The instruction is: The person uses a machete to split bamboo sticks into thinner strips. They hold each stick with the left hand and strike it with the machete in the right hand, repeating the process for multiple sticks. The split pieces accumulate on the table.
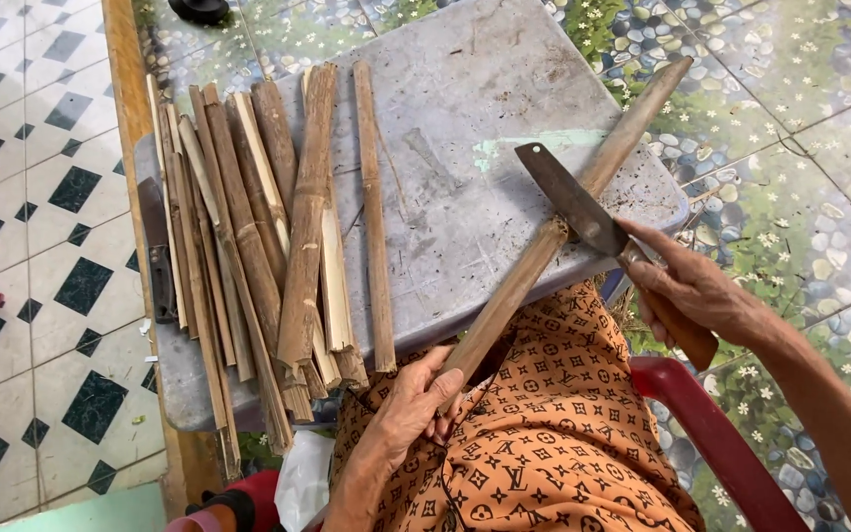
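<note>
The left hand [408, 402] is clamped around the near end of a bamboo strip [554, 232] that slants away across the grey board [465, 187], while the right hand [693, 288] is closed on the handle of a knife [573, 199] whose blade lies on the strip, well up from the left fingers. If the blade skids along the hard skin it could slide toward those fingers; a loosened hold would let the strip roll. The split bamboo pile [268, 236] lies left of the grip.

We are looking down on a floor tiled two ways: white tiles with dark diamonds [22, 246] on one side, pebble-and-flower patterned tiles [800, 148] on the other, a wooden strip [128, 89] dividing them. Even daylight is falling across a worn grey tabletop [465, 89] and a red chair arm [716, 433].
</note>
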